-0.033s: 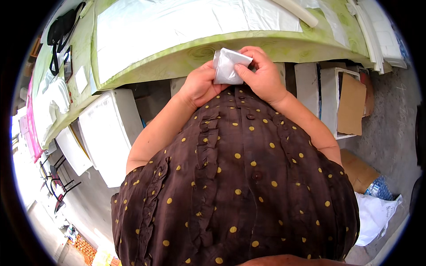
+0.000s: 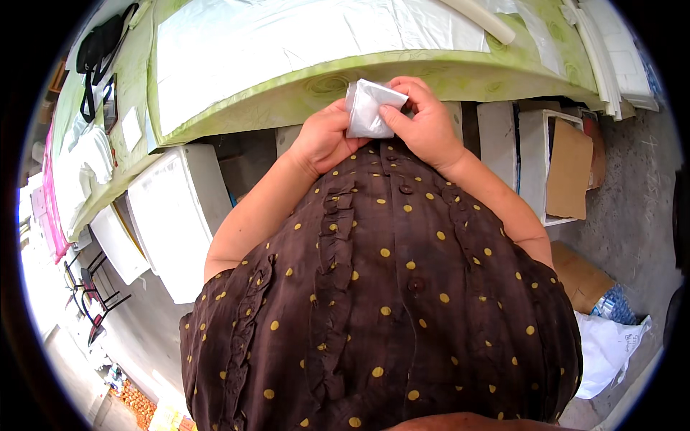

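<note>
In front of my body, near the table's front edge, I hold a small folded packet of whitish, shiny plastic film (image 2: 372, 111) between both hands. My left hand (image 2: 327, 138) grips its left side and lower edge, with the fingers partly hidden behind it. A clear strip of film shows along that left side. My right hand (image 2: 425, 121) pinches the packet's right side, the thumb lying on the front face and the fingers curled behind the upper corner. Whether anything lies inside the folds, I cannot tell.
A table with a green patterned cover (image 2: 287, 100) and a white sheet (image 2: 302, 39) stands ahead, with a pale roll (image 2: 478, 18) on it. White boxes (image 2: 169, 215) stand below left; cardboard (image 2: 570, 169) leans right. A black bag (image 2: 100, 43) lies far left; a white sack (image 2: 607, 352) is lower right.
</note>
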`<state>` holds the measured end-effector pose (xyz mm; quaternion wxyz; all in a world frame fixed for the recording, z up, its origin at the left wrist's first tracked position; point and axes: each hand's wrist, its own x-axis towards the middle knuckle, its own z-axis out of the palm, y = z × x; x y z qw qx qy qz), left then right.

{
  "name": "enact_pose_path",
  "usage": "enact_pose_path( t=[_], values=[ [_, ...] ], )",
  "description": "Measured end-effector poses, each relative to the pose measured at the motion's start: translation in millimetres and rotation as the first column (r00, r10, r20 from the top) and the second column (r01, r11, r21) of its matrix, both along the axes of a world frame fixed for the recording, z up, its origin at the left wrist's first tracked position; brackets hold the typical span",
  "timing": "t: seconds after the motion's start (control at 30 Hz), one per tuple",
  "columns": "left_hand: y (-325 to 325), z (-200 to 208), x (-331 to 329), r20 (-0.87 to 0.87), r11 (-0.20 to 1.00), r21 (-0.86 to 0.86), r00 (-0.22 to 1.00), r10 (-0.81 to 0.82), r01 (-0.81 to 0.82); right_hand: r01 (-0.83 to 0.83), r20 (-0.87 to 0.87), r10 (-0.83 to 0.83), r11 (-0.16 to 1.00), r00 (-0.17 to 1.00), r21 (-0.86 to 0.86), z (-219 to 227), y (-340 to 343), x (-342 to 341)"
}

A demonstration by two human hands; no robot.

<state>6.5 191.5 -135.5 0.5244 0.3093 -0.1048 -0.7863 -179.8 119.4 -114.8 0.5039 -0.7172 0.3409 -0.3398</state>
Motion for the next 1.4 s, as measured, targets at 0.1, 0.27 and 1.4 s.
enact_pose_path(
  t=[0.1, 0.27, 1.4],
  values=[
    [0, -4, 1, -0.026, 1.000, -0.002, 0.999, -0.019, 0.019, 0.002, -0.012, -0.001, 0.999, 1.000, 0.032, -3, 0, 0],
    [3, -14, 13, -0.296, 0.987, -0.149, 0.949, -0.109, 0.067, 0.003, -0.033, -0.001, 0.998, 0.999, 0.067, -4, -2, 2],
    [-10, 40, -7, 0.098, 0.917, -0.087, 0.913, 0.397, -0.389, -0.065, 0.089, 0.044, 0.967, 0.995, 0.246, 7, -4, 16]
  ],
)
